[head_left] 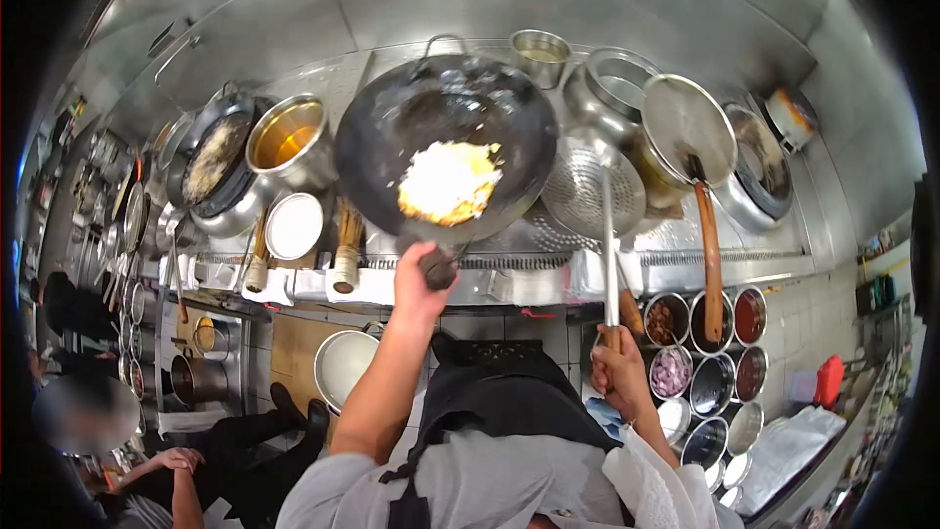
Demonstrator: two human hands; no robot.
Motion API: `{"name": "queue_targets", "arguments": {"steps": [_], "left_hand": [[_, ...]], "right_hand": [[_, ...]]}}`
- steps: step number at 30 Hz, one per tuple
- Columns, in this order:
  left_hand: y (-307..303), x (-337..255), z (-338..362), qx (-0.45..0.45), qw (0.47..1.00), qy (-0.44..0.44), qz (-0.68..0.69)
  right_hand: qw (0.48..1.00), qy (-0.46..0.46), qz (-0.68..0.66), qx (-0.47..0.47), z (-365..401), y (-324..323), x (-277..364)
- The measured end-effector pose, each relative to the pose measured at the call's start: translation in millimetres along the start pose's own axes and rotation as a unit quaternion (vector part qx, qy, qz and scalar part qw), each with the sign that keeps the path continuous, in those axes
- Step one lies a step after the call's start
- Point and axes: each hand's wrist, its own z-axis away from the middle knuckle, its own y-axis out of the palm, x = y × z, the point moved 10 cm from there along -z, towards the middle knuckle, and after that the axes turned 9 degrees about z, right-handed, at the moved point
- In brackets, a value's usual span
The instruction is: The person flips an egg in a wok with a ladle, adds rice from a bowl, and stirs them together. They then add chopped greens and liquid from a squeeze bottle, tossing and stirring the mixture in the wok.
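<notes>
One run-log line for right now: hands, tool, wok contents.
Left hand: gripping wok by handle | Right hand: holding long-handled tool, head unclear | Tool: outside wok | Food: in wok, pale, partly browned

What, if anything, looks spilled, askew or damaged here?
Nothing stands out. The food sits heaped inside the wok, with only a few stray bits beside it, and the left hand holds the handle.

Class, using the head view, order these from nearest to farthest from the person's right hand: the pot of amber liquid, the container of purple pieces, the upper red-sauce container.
1. Container of purple pieces: just right of the right hand.
2. Upper red-sauce container: farther right, higher in view.
3. Pot of amber liquid: far off to the left.
</notes>
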Motion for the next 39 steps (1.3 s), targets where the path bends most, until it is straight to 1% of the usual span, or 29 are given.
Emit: {"name": "queue_targets", "arguments": {"steps": [1,2,3,4,7,8,11,13,14,15,16,17,18,19,20,21,22,23,24,26,27,29,30,32,33,35,37,38,39], "left_hand": [[7,-2,-22,0.012,1.0,-0.017,-0.005],[25,-12,-25,0.017,1.0,0.015,-0.02],[27,-11,-49,0.04,0.999,-0.002,-0.004],[30,-13,-63,0.045,0.999,-0.011,-0.006],[41,-16,-81,0.041,0.999,-0.012,-0.01],[42,-17,-84,0.035,0.999,-0.008,-0.014],[48,-18,-94,0.027,1.0,-0.011,-0.008],[46,-17,-95,0.025,1.0,-0.001,-0.007],[47,-17,-92,0.023,1.0,-0.001,-0.001],[51,-21,-88,0.024,1.0,0.003,0.002],[51,-23,-74,0.016,1.0,-0.002,-0.001],[52,-26,-53,0.01,1.0,-0.007,-0.005],[50,-27,-39,0.007,1.0,-0.011,-0.006],[38,-22,-38,0.05,0.998,-0.033,0.0],[25,-21,-27,0.046,0.999,-0.026,0.003],[13,-16,-15,0.041,0.999,-0.02,0.006],[-3,-8,-4,0.031,0.999,-0.012,0.016],[-14,-6,4,0.027,0.999,0.002,0.022],[-22,-5,14,0.01,0.999,0.001,0.032],[-42,6,38,-0.042,0.997,0.008,0.058],[-52,11,43,-0.039,0.996,0.018,0.077],[-68,17,53,-0.061,0.988,0.051,0.13],[-68,16,52,-0.045,0.988,0.061,0.135],[-69,16,56,-0.015,0.986,0.078,0.147],[-74,18,62,-0.035,0.987,0.078,0.137],[-62,8,56,-0.053,0.988,0.086,0.118],[-51,-3,40,-0.055,0.992,0.069,0.088],[-43,-8,27,-0.06,0.994,0.06,0.074],[-37,-10,16,-0.066,0.995,0.048,0.063]], "right_hand": [[1.0,-0.009,-0.011,0.025,6,16,11],[0.996,-0.011,-0.043,0.08,12,34,21],[0.988,-0.02,-0.077,0.135,11,51,32],[0.976,-0.058,-0.101,0.186,11,68,45],[0.94,-0.165,-0.187,0.232,22,137,108],[0.91,-0.195,-0.233,0.282,18,148,118],[0.855,-0.261,-0.3,0.334,0,181,153],[0.866,-0.325,-0.191,0.329,-17,203,186],[0.888,-0.343,-0.071,0.298,-32,205,205],[0.893,-0.358,0.051,0.266,-47,207,223],[0.887,-0.352,0.23,0.189,-67,195,240],[0.842,-0.443,0.298,0.072,-68,202,277],[0.771,-0.523,0.359,-0.046,-66,215,320],[0.725,-0.559,0.4,-0.037,-82,235,360],[0.701,-0.579,0.415,-0.011,-110,254,397],[0.755,-0.606,0.246,0.051,-146,269,430],[0.788,-0.589,0.145,0.106,-157,288,450],[0.805,-0.571,0.037,0.158,-153,301,473],[0.783,-0.594,0.023,0.181,-134,302,489],[0.745,-0.625,0.003,0.233,-100,298,493],[0.785,-0.575,0.025,0.229,-120,304,477],[0.858,-0.466,0.065,0.208,-171,314,417],[0.829,-0.479,0.07,0.281,-171,333,404],[0.805,-0.517,0.087,0.277,-177,349,427],[0.797,-0.533,0.093,0.269,-177,351,436],[0.779,-0.552,0.07,0.29,-148,359,455],[0.764,-0.563,0.037,0.312,-112,358,451],[0.768,-0.549,0.003,0.329,-113,359,439],[0.788,-0.531,0.022,0.31,-131,367,420]]}}
